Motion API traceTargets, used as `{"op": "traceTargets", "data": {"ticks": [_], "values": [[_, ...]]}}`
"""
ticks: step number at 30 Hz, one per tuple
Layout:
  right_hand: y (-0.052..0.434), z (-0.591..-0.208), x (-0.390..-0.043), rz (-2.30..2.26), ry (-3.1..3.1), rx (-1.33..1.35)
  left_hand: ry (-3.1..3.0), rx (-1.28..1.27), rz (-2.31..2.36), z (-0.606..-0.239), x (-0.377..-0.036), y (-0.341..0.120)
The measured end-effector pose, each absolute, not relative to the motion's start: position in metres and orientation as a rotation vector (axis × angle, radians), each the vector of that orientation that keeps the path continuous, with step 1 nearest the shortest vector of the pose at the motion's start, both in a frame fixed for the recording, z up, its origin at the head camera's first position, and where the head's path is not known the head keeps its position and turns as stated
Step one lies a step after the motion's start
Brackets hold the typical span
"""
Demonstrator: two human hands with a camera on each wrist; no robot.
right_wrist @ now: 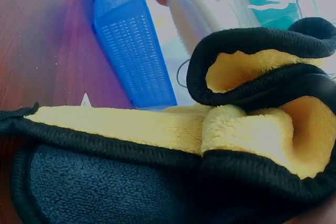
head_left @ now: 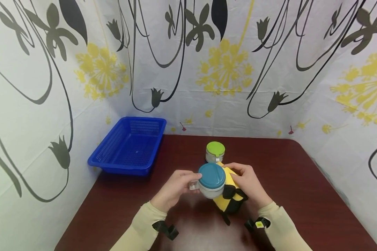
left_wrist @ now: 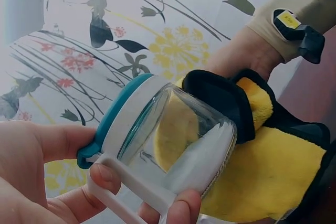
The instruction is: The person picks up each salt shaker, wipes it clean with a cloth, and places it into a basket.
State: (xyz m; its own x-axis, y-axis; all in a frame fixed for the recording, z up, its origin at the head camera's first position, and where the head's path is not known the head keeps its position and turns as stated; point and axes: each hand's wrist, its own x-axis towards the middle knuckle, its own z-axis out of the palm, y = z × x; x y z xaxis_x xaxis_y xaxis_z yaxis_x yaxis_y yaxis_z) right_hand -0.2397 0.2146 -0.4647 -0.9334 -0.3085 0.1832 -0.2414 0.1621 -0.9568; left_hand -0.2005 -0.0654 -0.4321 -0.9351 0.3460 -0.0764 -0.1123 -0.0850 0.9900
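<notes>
Item: glass jar (left_wrist: 176,137), teal lid (head_left: 212,175), held over the table (head_left: 122,212); I judge it stiff, slippery, breakable, best taken by its handle (left_wrist: 139,183). My left hand (head_left: 179,183) grips that handle; my right hand (head_left: 249,182) holds a yellow cloth (left_wrist: 257,177), likely soft and light, beside it.

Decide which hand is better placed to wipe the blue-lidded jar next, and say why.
Likely the right hand: it holds the cloth close beside the jar, while the left hand grips the jar's handle.
</notes>
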Motion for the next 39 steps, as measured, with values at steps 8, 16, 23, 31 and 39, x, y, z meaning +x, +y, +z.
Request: {"op": "traceTargets", "data": {"ticks": [8, 16, 23, 31, 39], "values": [[0.216, -0.456, -0.240, -1.928, 2.327, -0.596, 1.887, 0.241, 2.083, -0.435, -0.198, -0.064], [0.221, -0.438, -0.241, -1.989, 2.162, -0.648, 1.850, 0.226, 2.071, -0.436, -0.192, -0.061], [0.224, -0.422, -0.249, -1.950, 2.090, -0.807, 1.846, 0.258, 2.067, -0.433, -0.193, -0.059], [0.218, -0.416, -0.264, -1.869, 1.958, -0.955, 1.851, 0.246, 2.050, -0.426, -0.190, -0.058], [0.209, -0.447, -0.272, -1.812, 1.828, -0.821, 1.832, 0.243, 2.094, -0.424, -0.187, -0.057]]}}
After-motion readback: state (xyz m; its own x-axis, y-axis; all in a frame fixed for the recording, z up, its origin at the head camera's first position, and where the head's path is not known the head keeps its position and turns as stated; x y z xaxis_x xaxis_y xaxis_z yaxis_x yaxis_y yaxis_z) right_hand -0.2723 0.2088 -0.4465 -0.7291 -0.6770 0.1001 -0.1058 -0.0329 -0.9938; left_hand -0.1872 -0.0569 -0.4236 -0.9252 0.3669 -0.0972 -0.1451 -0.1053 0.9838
